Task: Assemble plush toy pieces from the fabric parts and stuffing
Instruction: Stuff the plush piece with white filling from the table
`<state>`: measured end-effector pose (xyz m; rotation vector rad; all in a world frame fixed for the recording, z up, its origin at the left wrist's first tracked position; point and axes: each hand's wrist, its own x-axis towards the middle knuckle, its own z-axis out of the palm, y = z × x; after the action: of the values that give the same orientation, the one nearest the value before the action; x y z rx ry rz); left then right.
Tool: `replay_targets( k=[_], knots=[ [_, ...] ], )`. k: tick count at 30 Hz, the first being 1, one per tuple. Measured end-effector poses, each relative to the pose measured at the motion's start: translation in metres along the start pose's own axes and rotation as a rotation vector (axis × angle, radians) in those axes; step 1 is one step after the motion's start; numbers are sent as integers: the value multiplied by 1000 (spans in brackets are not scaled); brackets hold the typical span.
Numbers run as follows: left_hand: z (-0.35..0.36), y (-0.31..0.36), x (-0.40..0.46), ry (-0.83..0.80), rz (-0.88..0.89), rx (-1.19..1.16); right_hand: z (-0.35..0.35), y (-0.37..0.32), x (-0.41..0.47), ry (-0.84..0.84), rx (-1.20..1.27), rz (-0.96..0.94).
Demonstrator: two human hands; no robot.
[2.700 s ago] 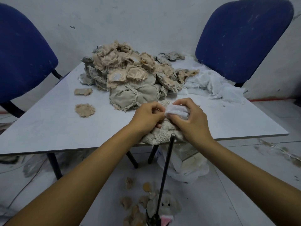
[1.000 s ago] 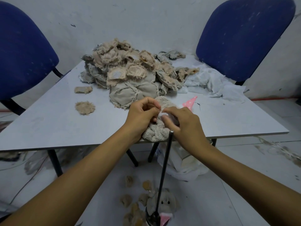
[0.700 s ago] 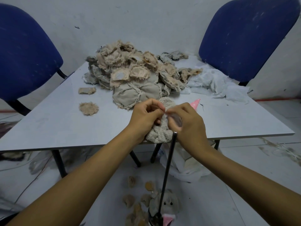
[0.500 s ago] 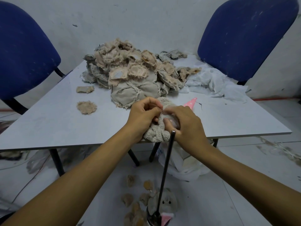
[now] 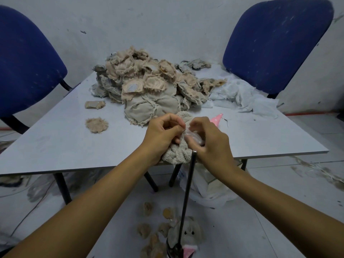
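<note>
Spreading across the middle of the frame: a pale grey desk point(image 5: 55, 146), flanked by two blue chairs, one filling the upper left point(image 5: 24, 62) and one the upper right point(image 5: 277, 43), both standing against a scuffed white wall.

Heaping up at centre top of the desk: a pile of beige and grey fabric parts point(image 5: 149, 86), with white stuffing point(image 5: 242, 95) lying just right of it.

Reaching in from the lower corners toward frame centre: both forearms. Left hand point(image 5: 162, 135) curling at the desk's near edge, fingers point(image 5: 173, 120) clenched around the upper edge of a fuzzy grey plush piece point(image 5: 176, 155). Right hand point(image 5: 212, 142) meeting it from the right, fingers grasping a small pale wad at the piece's opening, thumb tucked beneath; what the wad is cannot be told. Plush piece resting on the near edge of the desk between the two hands, partly hidden by them.

Rising from the bottom centre up to the right hand: a thin black rod point(image 5: 187, 198), crossing in front of the plush piece.

Peeking out just right of the right hand: a pink triangular scrap point(image 5: 216, 118). Lying left of centre on the desk: two small fuzzy patches point(image 5: 96, 124). Scattering on the floor at bottom centre: a plush head point(image 5: 188, 233) and loose brown bits.
</note>
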<state>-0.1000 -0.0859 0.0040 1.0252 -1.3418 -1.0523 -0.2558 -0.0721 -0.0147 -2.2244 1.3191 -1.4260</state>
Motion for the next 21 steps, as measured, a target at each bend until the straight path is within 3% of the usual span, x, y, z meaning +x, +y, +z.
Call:
replay_targets(
  k=[7, 10, 14, 16, 18, 21],
  knots=[
    [0, 0, 0, 42, 32, 13, 0, 0, -2, -228, -180, -111],
    [1, -2, 4, 54, 41, 87, -7, 2, 3, -277, -38, -68],
    [14, -5, 11, -27, -2, 572, -21, 7, 13, 3, 198, 266],
    [20, -4, 11, -44, -78, 710, -23, 11, 14, -29, -45, 265],
    [23, -1, 12, -38, -100, 699, -24, 15, 16, -199, -256, 273],
    [20, 2, 13, -99, -48, 399, -26, 15, 27, -359, -161, 387]
  ],
)
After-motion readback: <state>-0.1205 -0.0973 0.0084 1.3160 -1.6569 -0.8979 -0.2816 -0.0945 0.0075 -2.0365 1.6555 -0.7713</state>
